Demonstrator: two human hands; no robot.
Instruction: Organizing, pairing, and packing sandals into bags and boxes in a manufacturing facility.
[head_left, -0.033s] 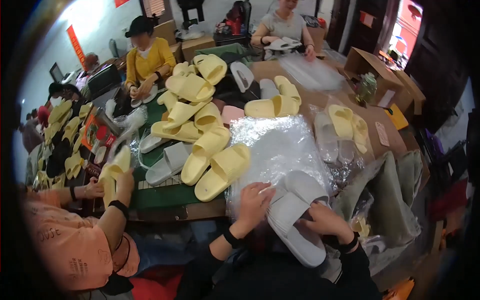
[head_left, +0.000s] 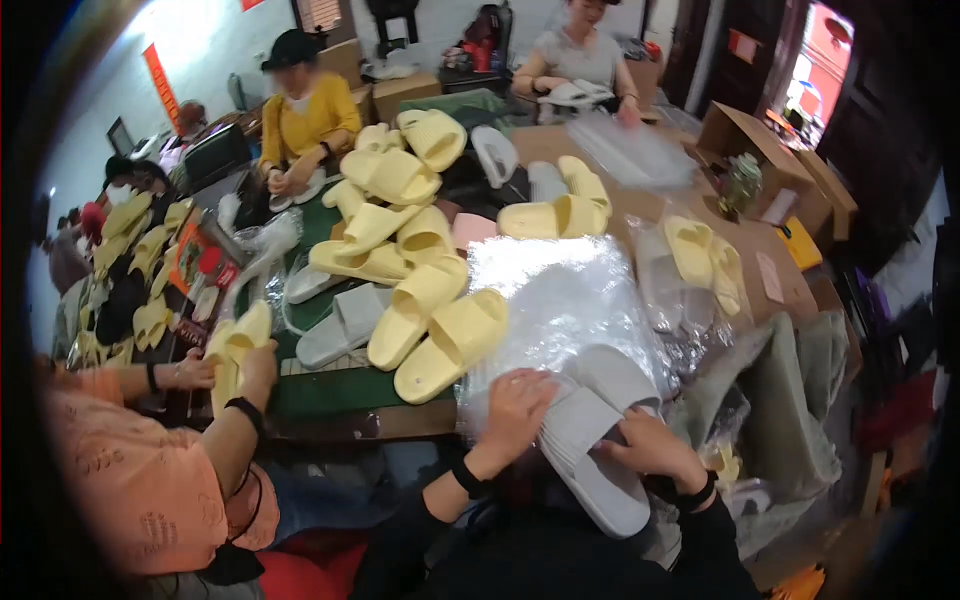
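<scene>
The 2 grey slippers (head_left: 585,430) are held up at the near edge of the worktop (head_left: 400,421), overlapping each other, with their lower part jutting past that edge toward the person. The long axis of the front slipper runs aslant, from upper left to lower right: its strapped toe end points away, over the worktop, and its bare heel end points back toward the person and a little to the right. The other slipper sits behind it, its rounded end showing beyond the strap and also pointing away. The right hand (head_left: 660,448) grips the slippers from the right, its fingers bent inward by the strap opening with the tips hidden. The left hand (head_left: 517,412) is at the left side of the strap, fingers bent and close together; whether they pinch anything, I cannot tell. Beyond the hands, a stack of clear plastic bags (head_left: 550,275) lies along the near edge. Left of it, 2 yellow slippers (head_left: 450,340) lie side by side, toes pointing toward the far right corner or heels so; I cannot tell which.
</scene>
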